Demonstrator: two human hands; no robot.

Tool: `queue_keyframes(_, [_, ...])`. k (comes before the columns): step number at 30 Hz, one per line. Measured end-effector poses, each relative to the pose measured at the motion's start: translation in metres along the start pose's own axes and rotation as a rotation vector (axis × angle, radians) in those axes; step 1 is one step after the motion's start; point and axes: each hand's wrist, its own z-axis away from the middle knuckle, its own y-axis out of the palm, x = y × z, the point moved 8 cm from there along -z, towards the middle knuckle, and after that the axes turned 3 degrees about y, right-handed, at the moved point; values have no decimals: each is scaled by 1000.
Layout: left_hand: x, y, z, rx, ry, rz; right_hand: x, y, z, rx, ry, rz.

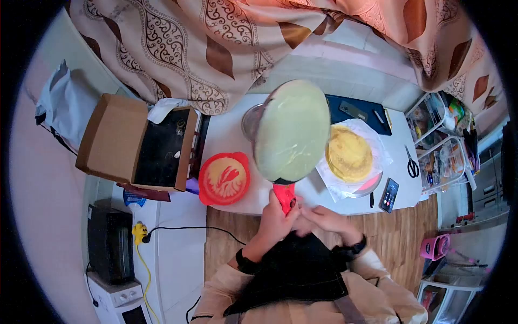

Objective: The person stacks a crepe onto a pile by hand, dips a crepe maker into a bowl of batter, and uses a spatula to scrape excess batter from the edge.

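Observation:
My left hand (276, 220) is wrapped round the red handle (284, 195) of a crepe maker, in front of my body. Its round plate (292, 132) is raised and tilted over the table, coated with a pale, thin layer of batter. Close beside the handle's lower end is my right hand (322, 218); its fingers are smeared, so their grip does not show. Left of the plate stands a red bowl (204, 186) with pale batter inside. To the right, a stack of yellow crepes (349, 155) lies on white paper (381, 146).
An open cardboard box (110, 143) stands at the left. A phone (389, 195) and black scissors (412, 163) lie at the right, near white wire baskets (445, 162). A black cord (199, 228) runs towards me from a yellow plug adapter (140, 233). Curtains (178, 48) hang behind.

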Motion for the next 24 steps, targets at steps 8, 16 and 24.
queue_keyframes(8, [15,-23,1,-161,-197,-253,-254,-182,122,-881,410,102])
queue_keyframes(16, [45,-62,40,-379,-341,-15,-221,-191,50,-1058,196,642])
queue_keyframes(24, [62,-160,151,-780,-357,26,-244,-139,114,-1046,526,502])
